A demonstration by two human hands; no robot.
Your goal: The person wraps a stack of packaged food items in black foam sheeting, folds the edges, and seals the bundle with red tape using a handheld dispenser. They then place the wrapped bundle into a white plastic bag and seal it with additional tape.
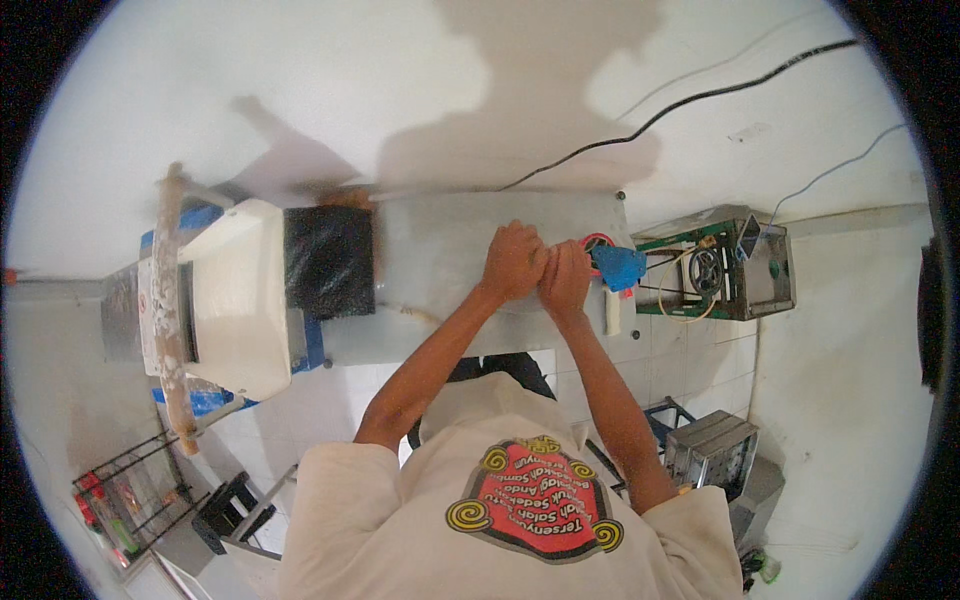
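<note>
My left hand (514, 261) and my right hand (565, 276) meet over the grey table top (442, 247), fingers curled and thumbs side by side. What is between the fingers, if anything, is hidden. Just right of my right hand lies a blue crumpled piece (619, 267), perhaps plastic or cloth. It partly covers a round item with a red rim (598, 241), possibly a tape roll. Below these, a short off-white strip (613, 312) lies near the table's right edge.
At left stands a cream-coloured machine (240, 300) with a flour-dusted wooden roller (171, 300) and a black sheet (330, 261) beside it. A green metal stand (675, 309) with a hose is at right. A black cable (675, 101) runs along the wall. Metal boxes (712, 450) sit lower right.
</note>
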